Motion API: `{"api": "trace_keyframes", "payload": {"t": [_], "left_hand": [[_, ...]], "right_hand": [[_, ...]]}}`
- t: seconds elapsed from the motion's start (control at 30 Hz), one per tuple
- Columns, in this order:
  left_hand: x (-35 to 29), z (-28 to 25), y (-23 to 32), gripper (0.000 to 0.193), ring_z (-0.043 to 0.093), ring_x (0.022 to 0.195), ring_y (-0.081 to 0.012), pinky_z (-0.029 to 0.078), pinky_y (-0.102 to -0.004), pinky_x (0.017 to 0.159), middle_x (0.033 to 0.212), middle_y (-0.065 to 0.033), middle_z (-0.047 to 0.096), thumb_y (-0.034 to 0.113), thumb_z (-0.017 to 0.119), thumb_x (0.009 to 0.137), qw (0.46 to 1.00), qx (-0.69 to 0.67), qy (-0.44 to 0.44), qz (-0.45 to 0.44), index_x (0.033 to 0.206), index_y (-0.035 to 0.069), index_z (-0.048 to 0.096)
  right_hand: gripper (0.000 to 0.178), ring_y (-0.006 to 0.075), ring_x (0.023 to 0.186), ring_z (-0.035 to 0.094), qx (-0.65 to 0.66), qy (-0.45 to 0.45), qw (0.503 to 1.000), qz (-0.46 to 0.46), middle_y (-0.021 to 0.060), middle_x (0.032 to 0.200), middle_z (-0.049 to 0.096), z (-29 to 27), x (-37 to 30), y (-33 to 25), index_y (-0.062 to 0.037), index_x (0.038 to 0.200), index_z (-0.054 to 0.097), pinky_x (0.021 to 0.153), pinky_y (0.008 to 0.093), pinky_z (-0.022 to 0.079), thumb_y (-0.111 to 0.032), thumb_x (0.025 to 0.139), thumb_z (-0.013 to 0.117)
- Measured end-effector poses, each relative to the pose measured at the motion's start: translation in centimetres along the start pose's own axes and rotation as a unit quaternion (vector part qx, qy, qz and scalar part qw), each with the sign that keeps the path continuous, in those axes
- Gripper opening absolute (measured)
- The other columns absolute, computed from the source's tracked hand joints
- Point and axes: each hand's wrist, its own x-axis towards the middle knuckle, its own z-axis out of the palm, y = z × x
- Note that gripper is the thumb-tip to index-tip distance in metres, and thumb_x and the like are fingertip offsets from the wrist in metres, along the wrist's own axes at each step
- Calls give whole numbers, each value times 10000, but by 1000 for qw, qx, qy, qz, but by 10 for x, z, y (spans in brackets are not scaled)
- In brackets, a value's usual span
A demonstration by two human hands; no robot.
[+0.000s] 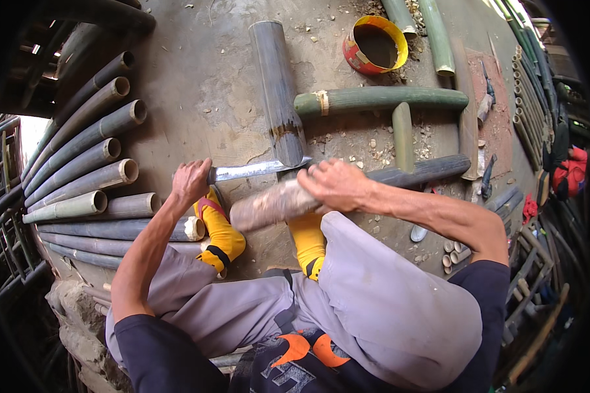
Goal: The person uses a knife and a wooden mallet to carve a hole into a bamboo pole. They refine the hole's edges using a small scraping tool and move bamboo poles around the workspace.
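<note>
My left hand (191,181) is closed round the handle of a long knife (249,171). Its blade lies crosswise against the near end of a dark bamboo pole (275,78), which has a wet brown patch near that end. In my right hand (337,185) I grip a thick, worn wooden club (274,204) by its right end. The club slants down to the left, nearer to me than the blade, and is slightly blurred. My feet, in yellow footwear (221,232), are on either side of the club.
A green bamboo pole (380,99) lies crosswise ahead, near a dark bamboo piece (432,169) on the right. A red and yellow bucket (375,44) stands beyond. Several cut bamboo poles (85,157) line the left. Chips litter the ground. A rock (78,321) is at lower left.
</note>
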Motion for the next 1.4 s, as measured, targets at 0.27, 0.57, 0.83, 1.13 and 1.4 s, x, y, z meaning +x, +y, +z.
{"api": "trace_keyframes", "payload": {"t": [0.27,0.57,0.83,1.13,1.4], "left_hand": [[30,-27,-8,234,652,650,-274,502,-399,559,703,-106,645,53,689,600,984,-115,-134,-17,791,44,553],[22,-48,-21,295,564,610,-169,466,-331,585,697,-80,590,189,741,679,910,-373,119,-132,853,12,582],[33,-60,-17,274,613,671,-384,495,-429,646,669,-198,614,224,660,591,974,-206,-50,-81,772,21,627],[50,-68,-18,219,624,656,-396,511,-455,660,650,-206,617,222,642,622,983,-145,-68,-86,730,31,639],[54,-67,-19,230,625,645,-388,508,-459,648,639,-202,616,230,654,625,984,-143,-61,-83,744,33,642]], "right_hand": [[777,365,857,651,55,0,988,145,178,932,637,-8,-20,43,-69,1267,463,754,463,534,-325,619,806],[798,335,984,645,383,268,751,466,228,1066,628,5,-76,0,-15,1310,362,872,418,498,-219,677,803],[994,405,1291,447,402,266,767,423,283,1404,422,12,-64,-14,-87,1514,131,1081,427,377,-132,734,746],[971,441,1212,510,417,245,768,419,318,1328,479,22,-44,-11,-108,1520,127,1025,433,424,-125,755,725],[969,461,1213,496,392,251,785,409,326,1344,456,27,-45,-9,-116,1522,121,1024,446,419,-117,757,715]]}}
